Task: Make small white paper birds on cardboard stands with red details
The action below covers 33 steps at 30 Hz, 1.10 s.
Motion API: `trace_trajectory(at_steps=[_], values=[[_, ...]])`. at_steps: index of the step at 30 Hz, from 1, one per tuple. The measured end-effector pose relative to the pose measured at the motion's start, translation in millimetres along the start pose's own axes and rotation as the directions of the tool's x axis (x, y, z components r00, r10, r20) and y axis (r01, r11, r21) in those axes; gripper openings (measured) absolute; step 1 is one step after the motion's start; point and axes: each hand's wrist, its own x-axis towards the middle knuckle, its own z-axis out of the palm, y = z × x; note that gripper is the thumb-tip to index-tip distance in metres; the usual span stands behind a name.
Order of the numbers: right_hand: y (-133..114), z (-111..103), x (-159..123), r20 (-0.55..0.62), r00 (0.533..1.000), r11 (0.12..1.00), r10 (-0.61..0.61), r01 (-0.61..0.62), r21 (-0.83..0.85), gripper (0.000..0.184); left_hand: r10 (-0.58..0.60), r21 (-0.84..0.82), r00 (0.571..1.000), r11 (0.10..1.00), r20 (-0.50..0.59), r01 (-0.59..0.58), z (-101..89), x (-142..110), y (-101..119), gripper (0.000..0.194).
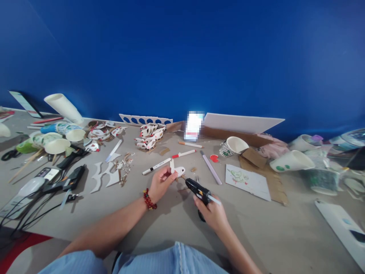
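Between the thumb and fingers of my left hand point(162, 184) is a small white bird-shaped cutout point(180, 171) with a dark eye dot. A red beaded bracelet point(149, 199) circles that wrist. My right hand point(211, 211) grips a black hot glue gun point(198, 191), a pale glue stick point(214, 199) poking out of its back. The gun's nozzle points left, close to the cutout; whether they touch I cannot tell. Just beyond my hands lie a black-and-white marker point(156, 166), a red-and-white marker point(184, 153) and a lilac pen point(211, 168).
Several painted white birds point(149, 136) cluster near the blue wall. White offcuts point(107, 176) and scraps lie left, with more glue guns point(68, 180) and cables. To the right are a bird drawing point(247, 182), cardboard point(275, 184), a patterned cup point(235, 146) and a white phone point(340, 224).
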Motion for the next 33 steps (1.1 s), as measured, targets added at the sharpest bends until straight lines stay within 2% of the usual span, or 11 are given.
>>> trace_trajectory(at_steps=[6,9,12,15,18,21,23,24,26,28,33], values=[[0,-2,0,-0.015,0.999,0.999,-0.036,0.036,-0.005,0.031,0.004,-0.011,1.000,1.000,-0.003,-0.004,0.2,0,0,0.030],[-1,-3,0,0.035,0.999,0.998,-0.038,0.037,0.043,0.027,-0.020,-0.009,1.000,1.000,-0.003,0.020,0.4,0,1,0.031],[-7,-5,-4,0.155,0.988,0.972,-0.017,-0.020,0.236,0.030,-0.048,-0.032,0.999,0.998,-0.008,0.048,1.2,0,2,0.032],[-16,-9,-9,0.243,0.970,0.860,0.028,-0.147,0.488,0.037,-0.077,-0.065,0.997,0.995,-0.021,0.075,1.8,0,2,0.033],[-14,-19,-14,0.151,0.985,0.816,0.083,-0.154,0.557,0.041,-0.083,-0.096,0.997,0.992,-0.008,0.082,1.3,0,1,0.032],[9,-36,-18,-0.121,0.979,0.925,0.164,-0.110,0.365,0.037,-0.073,-0.129,0.997,0.989,0.011,0.073,0.4,1,-2,0.031],[34,-50,-22,-0.293,0.944,0.988,0.154,-0.140,0.068,0.033,-0.064,-0.148,0.998,0.987,0.022,0.066,0.0,1,-4,0.030],[48,-58,-25,-0.358,0.926,0.979,0.122,-0.172,-0.109,0.032,-0.059,-0.160,0.998,0.985,0.030,0.063,-0.1,1,-5,0.028],[74,-73,-33,-0.401,0.916,0.923,0.013,-0.165,-0.348,0.034,-0.052,-0.184,0.998,0.981,0.038,0.058,-0.1,1,-7,0.026],[95,-85,-41,-0.385,0.923,0.847,0.007,-0.210,-0.488,0.035,-0.054,-0.195,0.998,0.979,0.038,0.060,-0.2,0,-7,0.025],[122,-108,-56,-0.302,0.952,0.767,0.051,-0.231,-0.599,0.035,-0.074,-0.177,0.997,0.981,0.034,0.079,-0.9,0,-3,0.029]])
